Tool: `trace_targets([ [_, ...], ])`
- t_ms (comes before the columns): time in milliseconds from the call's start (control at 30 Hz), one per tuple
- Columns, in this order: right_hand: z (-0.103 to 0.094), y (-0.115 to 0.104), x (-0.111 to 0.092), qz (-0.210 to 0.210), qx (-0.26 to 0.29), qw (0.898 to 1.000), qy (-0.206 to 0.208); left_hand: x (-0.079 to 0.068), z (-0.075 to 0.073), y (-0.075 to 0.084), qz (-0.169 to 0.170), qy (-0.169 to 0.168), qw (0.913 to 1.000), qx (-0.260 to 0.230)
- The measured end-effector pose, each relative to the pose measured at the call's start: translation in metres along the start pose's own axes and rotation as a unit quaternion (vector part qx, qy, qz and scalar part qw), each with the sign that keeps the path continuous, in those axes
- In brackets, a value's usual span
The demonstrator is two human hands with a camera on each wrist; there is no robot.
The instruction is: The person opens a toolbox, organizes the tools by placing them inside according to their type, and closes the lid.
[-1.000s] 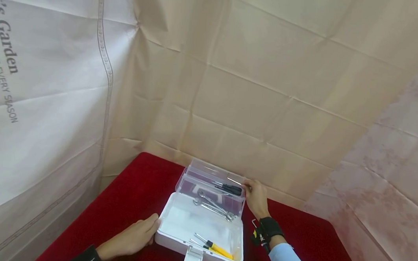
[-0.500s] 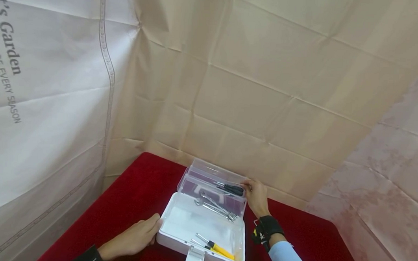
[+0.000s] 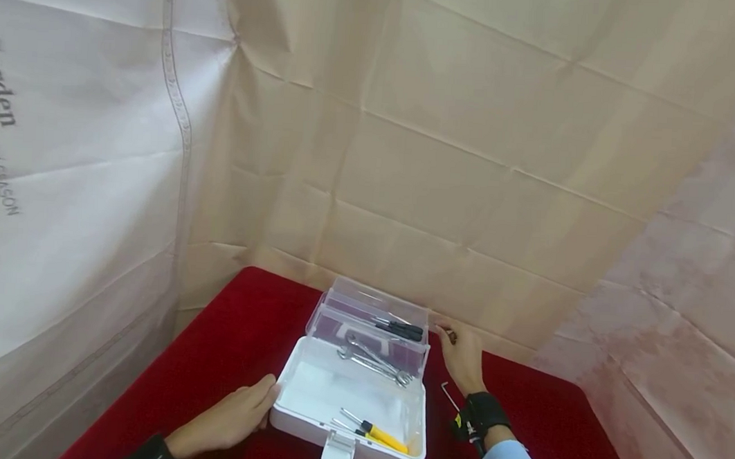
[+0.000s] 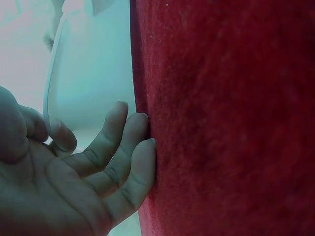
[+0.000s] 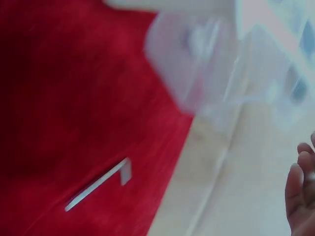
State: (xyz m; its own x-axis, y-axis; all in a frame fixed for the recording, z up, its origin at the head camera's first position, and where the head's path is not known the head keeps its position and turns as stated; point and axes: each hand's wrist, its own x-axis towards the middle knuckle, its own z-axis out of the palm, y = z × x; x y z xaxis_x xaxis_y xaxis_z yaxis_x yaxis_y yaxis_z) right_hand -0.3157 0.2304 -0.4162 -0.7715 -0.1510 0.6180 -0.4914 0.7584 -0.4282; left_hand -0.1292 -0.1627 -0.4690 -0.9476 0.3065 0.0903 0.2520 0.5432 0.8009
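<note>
An opened white toolbox [image 3: 313,426] with a clear lid [image 3: 376,296] folded back lies on the red cloth. My left hand [image 3: 239,413] holds its left front corner; in the left wrist view, thumb and index finger meet at the rim and the other fingers curl near the outer wall. Black-handled screwdrivers [image 3: 404,330] lie in the lid. Silver wrenches [image 3: 373,368] rest toward the back, and yellow-handled screwdrivers [image 3: 388,438] at the front. Just right of the lid is my right hand [image 3: 463,356], its fingers loosely bent, with no tool visible at the fingertips in the right wrist view.
An L-shaped hex key [image 5: 98,184] lies on the red cloth [image 3: 538,419] right of the box, near my right wrist. Beige hanging fabric [image 3: 438,191] stands close behind the table; pale fabric sheets hang at both sides.
My right hand had a thin metal shaft at its fingers over the lid; it has let go and moved right, off the lid's edge. My left hand stays on the box corner.
</note>
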Motion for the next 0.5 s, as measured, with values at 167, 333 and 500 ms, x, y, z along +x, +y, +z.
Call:
trace_targets([
  [167,-0.017,0.031,-0.026,0.064,-0.054,0.994,-0.067,0.000,-0.002,0.000,-0.008,-0.005,0.9999,-0.005],
  [333,-0.034,0.068,-0.062,0.149,-0.091,0.964,-0.200,0.001,-0.001,-0.001,-0.011,-0.014,0.9998,-0.013],
  [500,-0.042,0.090,-0.086,0.206,-0.063,0.948,-0.236,0.002,-0.002,-0.001,-0.002,-0.015,0.9998,-0.010],
])
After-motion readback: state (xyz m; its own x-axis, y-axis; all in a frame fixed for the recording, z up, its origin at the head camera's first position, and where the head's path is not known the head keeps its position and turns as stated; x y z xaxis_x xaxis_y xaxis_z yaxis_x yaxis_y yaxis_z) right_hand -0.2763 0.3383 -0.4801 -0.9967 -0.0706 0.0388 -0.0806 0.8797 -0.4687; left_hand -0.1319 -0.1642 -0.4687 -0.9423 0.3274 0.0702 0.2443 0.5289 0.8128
